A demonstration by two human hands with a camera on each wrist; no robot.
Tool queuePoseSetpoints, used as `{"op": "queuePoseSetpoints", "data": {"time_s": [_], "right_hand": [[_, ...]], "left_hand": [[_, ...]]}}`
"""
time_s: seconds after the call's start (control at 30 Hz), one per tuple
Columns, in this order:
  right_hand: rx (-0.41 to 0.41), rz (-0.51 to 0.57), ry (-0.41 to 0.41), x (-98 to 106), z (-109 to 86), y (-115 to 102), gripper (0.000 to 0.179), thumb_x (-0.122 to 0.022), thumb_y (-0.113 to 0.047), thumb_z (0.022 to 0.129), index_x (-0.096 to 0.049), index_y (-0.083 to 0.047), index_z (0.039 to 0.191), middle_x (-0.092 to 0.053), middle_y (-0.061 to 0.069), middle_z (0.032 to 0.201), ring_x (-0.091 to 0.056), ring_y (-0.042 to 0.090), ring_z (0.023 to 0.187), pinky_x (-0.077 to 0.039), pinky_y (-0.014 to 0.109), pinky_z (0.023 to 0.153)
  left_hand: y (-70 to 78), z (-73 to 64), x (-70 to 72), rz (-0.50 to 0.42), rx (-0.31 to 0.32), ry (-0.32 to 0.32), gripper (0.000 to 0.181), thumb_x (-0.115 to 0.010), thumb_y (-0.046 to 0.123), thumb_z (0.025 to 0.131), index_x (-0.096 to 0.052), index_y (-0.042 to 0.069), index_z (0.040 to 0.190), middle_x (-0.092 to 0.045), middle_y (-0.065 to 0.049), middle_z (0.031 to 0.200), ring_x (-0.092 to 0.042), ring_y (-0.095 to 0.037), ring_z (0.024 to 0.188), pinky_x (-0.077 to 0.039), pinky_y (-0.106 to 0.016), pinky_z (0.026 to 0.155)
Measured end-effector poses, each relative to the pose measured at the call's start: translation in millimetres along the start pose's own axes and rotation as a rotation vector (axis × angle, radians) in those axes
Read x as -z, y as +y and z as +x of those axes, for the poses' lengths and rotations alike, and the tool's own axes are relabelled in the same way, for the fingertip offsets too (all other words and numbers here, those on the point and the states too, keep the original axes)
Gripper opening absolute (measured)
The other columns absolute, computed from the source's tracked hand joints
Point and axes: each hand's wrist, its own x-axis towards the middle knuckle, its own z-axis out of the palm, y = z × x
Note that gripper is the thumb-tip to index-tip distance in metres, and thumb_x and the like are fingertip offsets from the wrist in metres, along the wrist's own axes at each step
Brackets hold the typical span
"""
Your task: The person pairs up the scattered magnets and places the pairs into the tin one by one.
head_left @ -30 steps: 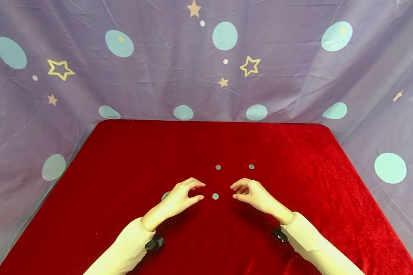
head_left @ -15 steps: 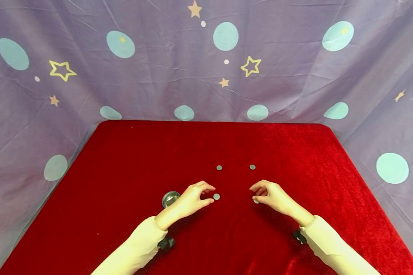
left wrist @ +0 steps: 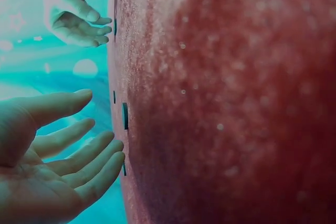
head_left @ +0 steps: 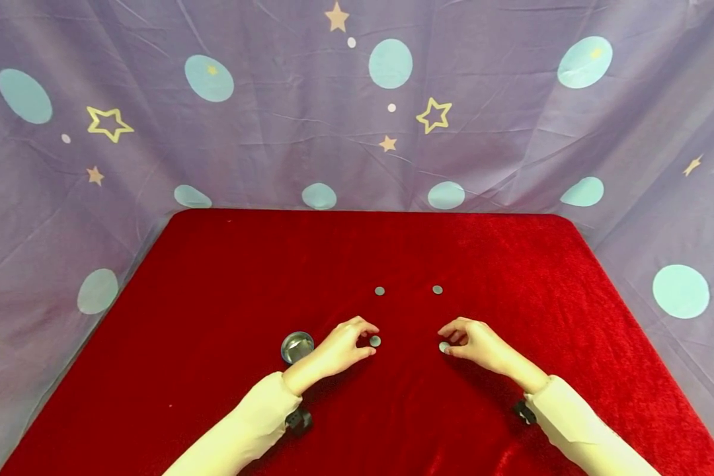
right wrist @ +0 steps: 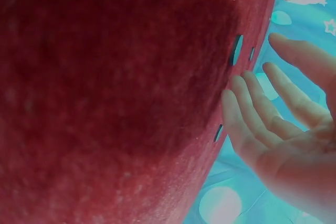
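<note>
My left hand (head_left: pixel 340 346) hovers close over the red cloth, with thumb and fingers spread around a small flat grey coin-like disc (head_left: pixel 375 341). To the right, my right hand (head_left: pixel 478 344) is held likewise around a second disc (head_left: pixel 444 347). Each wrist view shows relaxed fingers: the disc (left wrist: pixel 125 116) lies by the left fingertips, and another disc (right wrist: pixel 237 51) lies just past the right fingertips. Neither hand grips anything. Farther back lie two more discs, a left one (head_left: pixel 379 291) and a right one (head_left: pixel 437 289).
A small shiny metal bowl (head_left: pixel 294 344) stands left of my left wrist, partly behind the forearm. Red velvet cloth (head_left: pixel 274 264) covers the table. A purple curtain (head_left: pixel 285 119) with stars and dots rises behind and at both sides.
Both hands have moved right, the left one to the near-left disc. The right hand has moved beside the near-right disc, which has come into view. More of the bowl shows.
</note>
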Motion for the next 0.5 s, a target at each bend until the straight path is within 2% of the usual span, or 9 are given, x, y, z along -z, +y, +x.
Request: {"op": "queuePoseSetpoints", "data": {"time_s": [0.2,0.5], "right_hand": [[-0.01,-0.031,-0.037,-1.2,0.0,3.5,0.019,-0.068,-0.002,0.073,-0.063,0.001,0.091,-0.061,0.006,0.083,-0.056,0.014,0.07,-0.046,0.021,0.059],[0.063,-0.077,-0.041,-2.4,3.6,9.2,0.021,-0.073,-0.002,0.067,-0.065,-0.001,0.086,-0.058,0.002,0.078,-0.054,0.013,0.069,-0.045,0.021,0.059]], "left_hand": [[-3.2,2.2,-1.8,-0.018,0.014,-0.038,0.028,-0.067,0.006,0.076,-0.059,-0.002,0.102,-0.057,-0.009,0.093,-0.056,-0.023,0.086,-0.046,-0.032,0.076],[-7.2,8.5,-6.0,-0.017,0.028,-0.042,0.026,-0.068,0.004,0.073,-0.061,-0.004,0.097,-0.056,-0.009,0.09,-0.054,-0.022,0.083,-0.044,-0.031,0.075]]}}
